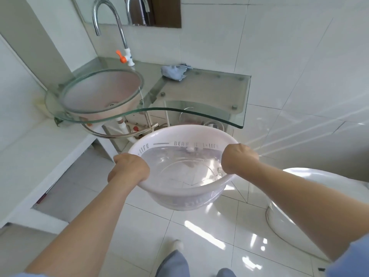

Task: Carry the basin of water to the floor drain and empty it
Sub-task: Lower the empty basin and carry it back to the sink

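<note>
A pale pink plastic basin (179,198) with clear water in it hangs in the air above the white tiled floor, just in front of the glass counter. My left hand (128,168) grips its left rim. My right hand (238,157) grips the right rim, fingers curled over the edge. The basin is held roughly level, slightly tipped toward me. No floor drain shows in this view.
A glass sink bowl (101,90) with a chrome tap (111,23) sits on a curved glass counter (235,92) ahead. A blue cloth (174,71) lies on it. A white toilet (311,206) stands at right, a white ledge (40,156) at left. My feet are below.
</note>
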A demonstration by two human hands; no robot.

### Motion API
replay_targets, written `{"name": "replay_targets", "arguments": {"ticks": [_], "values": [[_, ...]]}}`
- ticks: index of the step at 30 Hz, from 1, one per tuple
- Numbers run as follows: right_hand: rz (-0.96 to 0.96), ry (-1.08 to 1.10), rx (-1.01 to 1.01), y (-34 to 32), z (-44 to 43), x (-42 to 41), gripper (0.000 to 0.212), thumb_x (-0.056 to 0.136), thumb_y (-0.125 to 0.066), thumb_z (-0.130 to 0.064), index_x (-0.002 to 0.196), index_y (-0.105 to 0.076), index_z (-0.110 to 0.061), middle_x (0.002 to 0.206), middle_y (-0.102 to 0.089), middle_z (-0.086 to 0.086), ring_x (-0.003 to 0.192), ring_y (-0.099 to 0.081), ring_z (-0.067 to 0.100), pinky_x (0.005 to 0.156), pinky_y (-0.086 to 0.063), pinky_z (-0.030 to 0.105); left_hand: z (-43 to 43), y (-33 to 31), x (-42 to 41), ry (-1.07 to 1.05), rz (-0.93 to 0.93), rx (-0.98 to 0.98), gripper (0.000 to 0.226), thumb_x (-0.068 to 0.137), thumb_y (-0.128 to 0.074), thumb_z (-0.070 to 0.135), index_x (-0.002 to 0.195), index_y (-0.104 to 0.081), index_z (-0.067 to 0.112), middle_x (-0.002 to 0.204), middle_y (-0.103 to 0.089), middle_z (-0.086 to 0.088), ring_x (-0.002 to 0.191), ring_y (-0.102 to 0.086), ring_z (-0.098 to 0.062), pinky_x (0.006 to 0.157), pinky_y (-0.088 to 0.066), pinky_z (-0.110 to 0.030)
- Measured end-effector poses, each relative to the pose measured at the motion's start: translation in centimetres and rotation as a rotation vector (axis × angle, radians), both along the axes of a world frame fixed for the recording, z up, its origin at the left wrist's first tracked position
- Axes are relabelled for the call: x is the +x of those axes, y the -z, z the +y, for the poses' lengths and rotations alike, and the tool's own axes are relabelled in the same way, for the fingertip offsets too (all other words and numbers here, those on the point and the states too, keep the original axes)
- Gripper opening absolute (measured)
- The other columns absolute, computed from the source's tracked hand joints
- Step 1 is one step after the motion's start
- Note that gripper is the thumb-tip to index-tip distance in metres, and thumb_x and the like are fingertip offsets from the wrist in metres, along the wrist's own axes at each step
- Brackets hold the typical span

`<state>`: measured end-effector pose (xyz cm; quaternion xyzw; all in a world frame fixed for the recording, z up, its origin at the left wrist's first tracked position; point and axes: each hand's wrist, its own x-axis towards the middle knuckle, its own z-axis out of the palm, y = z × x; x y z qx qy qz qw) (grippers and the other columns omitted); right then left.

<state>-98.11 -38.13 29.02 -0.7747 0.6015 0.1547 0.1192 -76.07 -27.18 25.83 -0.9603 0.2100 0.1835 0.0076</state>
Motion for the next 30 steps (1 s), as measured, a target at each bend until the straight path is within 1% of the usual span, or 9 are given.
{"name": "replay_targets", "arguments": {"ticks": [6, 11, 13, 15, 18, 22, 24, 26, 30], "values": [[-0.046, -0.070, -0.027, -4.5, 0.4, 0.4, 0.010, 0.077, -0.049, -0.004, 0.079, -0.046, -0.013, 0.073, -0.042, 0.003, 0.079, -0.046, 0.023, 0.066, -0.040, 0.029, 2.0, -4.4, 0.0, -0.012, -0.040, -0.045, 0.062, 0.080, -0.050, 0.018, 0.135, -0.028, -0.003, 0.107, -0.035, -0.016, 0.093, -0.048, -0.029, 0.076, -0.043, -0.037], [-0.091, -0.113, -0.102, -8.5, 0.4, 2.2, 0.023, 0.079, -0.050, -0.006, 0.100, -0.058, -0.012, 0.085, -0.049, 0.005, 0.083, -0.048, 0.025, 0.067, -0.040, 0.029, 2.5, -7.5, 1.3, -0.107, -0.064, -0.107, 0.057, 0.080, -0.051, 0.017, 0.131, -0.032, -0.002, 0.098, -0.031, -0.013, 0.081, -0.041, -0.026, 0.069, -0.039, -0.035], [-0.114, -0.115, -0.122, -9.8, 0.2, 3.2, 0.028, 0.080, -0.051, -0.007, 0.107, -0.058, -0.011, 0.099, -0.056, 0.010, 0.092, -0.052, 0.027, 0.069, -0.041, 0.030, 2.6, -8.8, 2.1, -0.140, -0.074, -0.139, 0.058, 0.080, -0.052, 0.019, 0.130, -0.032, -0.002, 0.099, -0.032, -0.013, 0.079, -0.043, -0.027, 0.070, -0.040, -0.035], [-0.152, -0.123, -0.139, -10.9, -0.1, 4.3, 0.027, 0.079, -0.051, -0.006, 0.104, -0.058, -0.010, 0.100, -0.055, 0.012, 0.089, -0.050, 0.028, 0.069, -0.042, 0.031, 2.5, -10.0, 2.9, -0.165, -0.089, -0.181, 0.059, 0.080, -0.053, 0.020, 0.129, -0.032, -0.003, 0.098, -0.031, -0.013, 0.078, -0.042, -0.026, 0.071, -0.040, -0.035], [-0.194, -0.134, -0.170, -12.3, -0.6, 6.0, 0.021, 0.079, -0.050, -0.005, 0.098, -0.057, -0.009, 0.091, -0.051, 0.010, 0.081, -0.046, 0.027, 0.065, -0.041, 0.031, 2.2, -11.7, 4.5, -0.194, -0.124, -0.251, 0.061, 0.081, -0.057, 0.023, 0.129, -0.030, -0.004, 0.094, -0.026, -0.012, 0.080, -0.042, -0.027, 0.069, -0.040, -0.035], [-0.255, -0.134, -0.220, -13.3, -1.2, 9.0, 0.026, 0.081, -0.049, -0.007, 0.106, -0.057, -0.008, 0.108, -0.056, 0.015, 0.077, -0.047, 0.025, 0.062, -0.040, 0.031, 2.0, -13.2, 6.9, -0.224, -0.142, -0.346, 0.060, 0.082, -0.055, 0.018, 0.131, -0.028, -0.005, 0.108, -0.035, -0.016, 0.083, -0.046, -0.028, 0.067, -0.039, -0.036], [-0.292, -0.143, -0.249, -13.6, -1.6, 10.5, 0.029, 0.082, -0.049, -0.009, 0.110, -0.055, -0.007, 0.112, -0.054, 0.016, 0.076, -0.046, 0.024, 0.062, -0.040, 0.030, 2.0, -13.6, 8.0, -0.246, -0.151, -0.388, 0.058, 0.082, -0.055, 0.014, 0.129, -0.028, -0.006, 0.118, -0.037, -0.018, 0.093, -0.053, -0.032, 0.070, -0.040, -0.036], [-0.315, -0.147, -0.278, -13.9, -1.8, 12.3, 0.034, 0.082, -0.050, -0.010, 0.116, -0.052, -0.005, 0.114, -0.052, 0.016, 0.078, -0.044, 0.024, 0.063, -0.041, 0.031, 2.0, -13.9, 9.5, -0.269, -0.164, -0.410, 0.057, 0.081, -0.054, 0.011, 0.128, -0.028, -0.008, 0.123, -0.036, -0.020, 0.102, -0.054, -0.036, 0.072, -0.040, -0.036], [-0.358, -0.124, -0.296, -14.1, -1.9, 15.8, 0.049, 0.081, -0.054, -0.011, 0.125, -0.040, 0.003, 0.118, -0.049, 0.018, 0.092, -0.052, 0.028, 0.066, -0.041, 0.032, 2.0, -14.2, 12.6, -0.333, -0.158, -0.463, 0.058, 0.081, -0.056, 0.012, 0.128, -0.029, -0.007, 0.123, -0.037, -0.019, 0.101, -0.056, -0.036, 0.070, -0.040, -0.035]]}}
